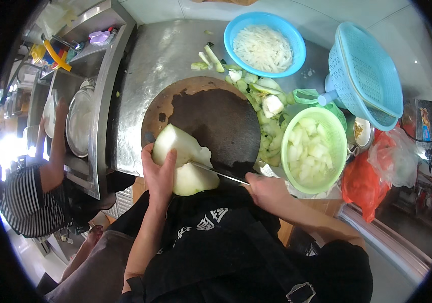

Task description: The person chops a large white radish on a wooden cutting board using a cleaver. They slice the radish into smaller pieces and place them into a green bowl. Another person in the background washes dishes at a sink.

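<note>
On the near left part of a round, dark wet chopping board [223, 125] lies a large chunk of peeled pale melon or gourd [176, 142], with another pale piece [193, 180] against it at the near edge. My left hand [159, 170] grips the larger chunk from the left, thumb on top. My right hand [267, 189] is closed round the handle end of a knife [219, 173], seen nearly edge-on, its blade reaching left in between the two pale parts. Whether they are fully separated, I cannot tell. The knife's handle is mostly hidden by my fingers.
Peelings [271, 132] heap right of the board. Beyond stands a blue basin [227, 41] of white shreds; at right, a green basket [286, 163] of pale chunks and blue baskets [371, 68]. At a left sink [100, 113] a person in stripes [30, 200] works; another person's arm [79, 257] is lower left.
</note>
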`<state>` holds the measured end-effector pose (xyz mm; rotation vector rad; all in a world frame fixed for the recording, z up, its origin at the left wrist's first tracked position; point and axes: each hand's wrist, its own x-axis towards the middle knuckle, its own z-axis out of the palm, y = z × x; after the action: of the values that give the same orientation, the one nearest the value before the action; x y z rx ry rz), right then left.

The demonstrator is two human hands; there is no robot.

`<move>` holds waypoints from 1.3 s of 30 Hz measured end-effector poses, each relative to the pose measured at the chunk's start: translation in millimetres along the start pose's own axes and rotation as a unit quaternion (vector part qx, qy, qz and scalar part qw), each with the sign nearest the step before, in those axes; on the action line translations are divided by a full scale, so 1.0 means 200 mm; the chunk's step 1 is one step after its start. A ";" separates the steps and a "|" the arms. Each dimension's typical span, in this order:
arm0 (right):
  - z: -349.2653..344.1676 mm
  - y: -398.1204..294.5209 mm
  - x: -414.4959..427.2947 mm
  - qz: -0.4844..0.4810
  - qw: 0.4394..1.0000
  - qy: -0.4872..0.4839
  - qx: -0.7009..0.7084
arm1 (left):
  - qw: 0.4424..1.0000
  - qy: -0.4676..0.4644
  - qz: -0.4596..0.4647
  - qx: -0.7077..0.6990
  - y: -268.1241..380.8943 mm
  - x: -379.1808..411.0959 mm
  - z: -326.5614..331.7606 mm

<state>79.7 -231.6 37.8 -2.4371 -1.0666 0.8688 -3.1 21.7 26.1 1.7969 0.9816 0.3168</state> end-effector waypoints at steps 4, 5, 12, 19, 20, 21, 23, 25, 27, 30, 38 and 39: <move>0.13 0.01 0.00 0.025 0.999 0.034 0.015 | 0.999 0.034 -0.021 -0.021 0.03 -0.04 0.02; 0.16 0.01 -0.01 0.028 0.998 0.051 0.020 | 0.999 0.035 -0.027 -0.029 0.01 -0.04 0.02; 0.16 -0.04 0.01 0.031 0.996 0.081 0.017 | 0.985 0.018 -0.108 -0.136 -0.10 0.02 -0.03; 0.22 -0.11 -0.02 0.123 0.987 0.066 0.078 | 0.978 0.061 -0.102 -0.171 -0.03 -0.03 0.02; 0.21 -0.11 -0.01 0.134 0.985 0.053 0.098 | 0.975 0.059 -0.108 -0.186 -0.03 -0.02 0.02; 0.21 -0.10 0.00 0.133 0.981 0.063 0.128 | 0.971 0.054 -0.114 -0.201 -0.02 -0.02 0.02; 0.20 -0.07 0.02 0.131 0.970 0.081 0.186 | 0.973 0.064 -0.119 -0.186 -0.07 -0.03 0.01; 0.17 0.01 0.05 0.127 0.956 0.070 0.254 | 0.975 0.064 -0.119 -0.177 -0.09 -0.04 -0.01; 0.08 0.02 0.02 0.125 0.961 0.062 0.238 | 0.989 0.037 -0.070 -0.127 -0.08 -0.02 -0.02; -0.05 0.04 0.01 0.058 0.982 0.064 0.168 | 0.997 0.003 -0.024 -0.075 -0.05 -0.01 -0.03; -0.13 0.05 0.01 0.008 0.998 -0.005 0.055 | 0.993 -0.041 -0.056 -0.098 -0.03 0.09 -0.05; -0.08 0.05 0.02 0.012 0.999 0.003 0.051 | 0.991 -0.044 -0.077 -0.100 -0.02 0.09 -0.05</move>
<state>97.3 -236.8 43.8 -2.3702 -0.9689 0.9007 -0.3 42.7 23.4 1.5317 0.9831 0.2289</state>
